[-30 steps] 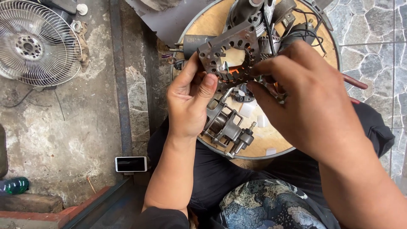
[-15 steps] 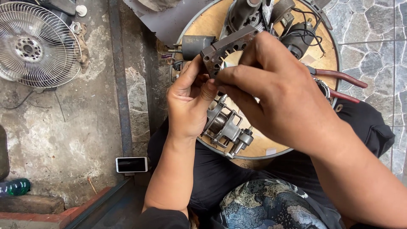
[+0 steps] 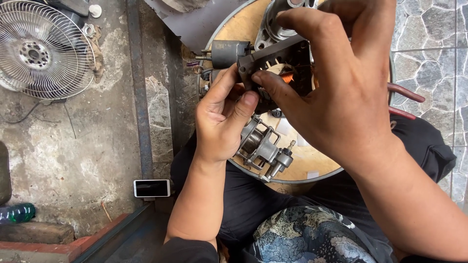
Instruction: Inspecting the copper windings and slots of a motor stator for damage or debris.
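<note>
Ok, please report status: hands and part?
Both hands, left and right, grip the dark metal motor frame. Grey metal gear housing lies below. Nothing blocking.

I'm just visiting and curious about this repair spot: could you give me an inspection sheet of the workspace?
Surface: round wooden tabletop with a metal rim, over the person's lap.
Job's things: dark metal motor frame with copper winding, held by both hands.
Clutter: grey fan gearbox part, cylindrical motor part, red-handled pliers.
Grips: left hand pinches the frame's lower edge; right hand wraps over it from above.
Cables: thin dark wire on the floor.
Surroundings: fan guard, phone, green bottle, concrete floor.
</note>
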